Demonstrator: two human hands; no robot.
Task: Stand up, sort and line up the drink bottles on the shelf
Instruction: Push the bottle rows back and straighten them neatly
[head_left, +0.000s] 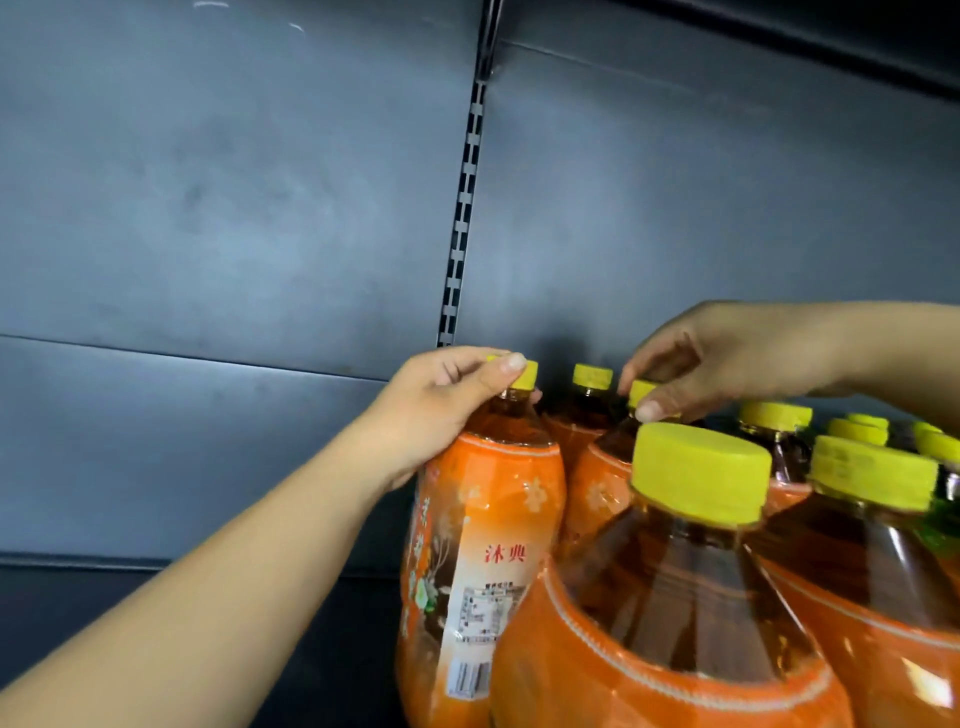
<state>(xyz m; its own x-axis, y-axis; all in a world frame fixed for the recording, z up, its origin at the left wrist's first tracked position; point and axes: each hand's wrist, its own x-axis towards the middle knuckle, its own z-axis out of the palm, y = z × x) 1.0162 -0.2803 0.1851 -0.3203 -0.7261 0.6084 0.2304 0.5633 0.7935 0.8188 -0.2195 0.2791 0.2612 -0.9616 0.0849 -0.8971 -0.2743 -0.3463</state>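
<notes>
Both hands are up at the bottle tops. Left hand (441, 410) is curled round the neck of the leftmost bottle (483, 530), thumb laid across its yellow cap (522, 375); the fingertips behind the neck are hidden. Right hand (727, 358) reaches in from the right edge, where its forearm is cut off, and its thumb and fingers pinch the cap of the second bottle (597, 478) just to the right, so most of that cap (641, 392) is covered.

All the bottles stand upright on the shelf (156, 613), packed close. They are clear plastic with rounded shoulders, dark amber drink inside, and glossy orange wrap labels with pale flower prints. The held left bottle shows red characters and a small printed panel with a barcode, too fine to read. Caps are ribbed yellow plastic. The near bottle (675, 623) looms large and is cut off at the bottom edge, blocking the lower bodies behind it. A far bottle (584, 410) stands against the grey metal back panel (234, 208), between the two hands. More caps at far right are partly cut off, with a hint of green label that is hard to make out. A slotted upright strip (465, 208) runs down the panel
</notes>
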